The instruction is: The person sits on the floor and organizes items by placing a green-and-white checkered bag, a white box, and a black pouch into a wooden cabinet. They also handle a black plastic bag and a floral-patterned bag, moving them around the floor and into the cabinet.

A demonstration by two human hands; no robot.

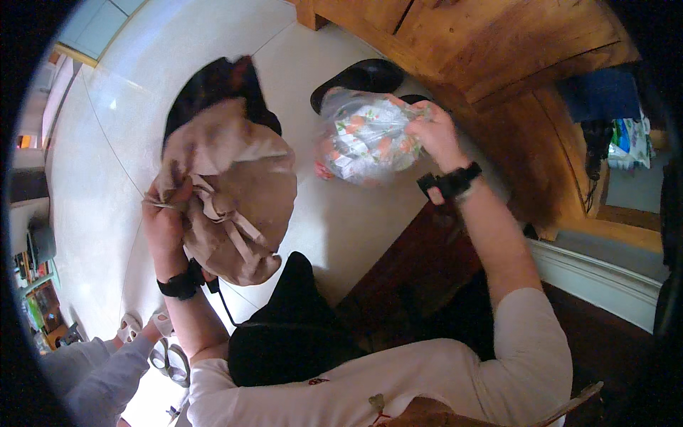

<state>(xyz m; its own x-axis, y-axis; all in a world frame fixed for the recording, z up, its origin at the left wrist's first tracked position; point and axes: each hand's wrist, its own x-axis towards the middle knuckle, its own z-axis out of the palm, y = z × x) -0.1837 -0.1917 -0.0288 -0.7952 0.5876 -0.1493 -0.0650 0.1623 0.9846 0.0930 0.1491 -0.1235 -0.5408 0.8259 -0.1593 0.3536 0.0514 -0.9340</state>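
My left hand (164,219) grips the edge of a beige fabric drawstring bag (248,197), whose ties hang down its front. Behind the bag's far end is a dark item (213,93), partly covered, so I cannot tell what it is. My right hand (435,131) holds the gathered neck of a clear plastic bag (368,139) printed with orange and green shapes; white things show inside it. The two bags are apart, over the pale floor. A black strap with a small device sits on each wrist.
Wooden furniture (459,42) runs along the upper right, with a black slipper (368,77) on the floor beside it. A dark red mat (421,251) lies at lower right. Another person's legs (106,368) and a pair of sandals (171,363) are at lower left. A black cable (227,307) hangs near my left wrist.
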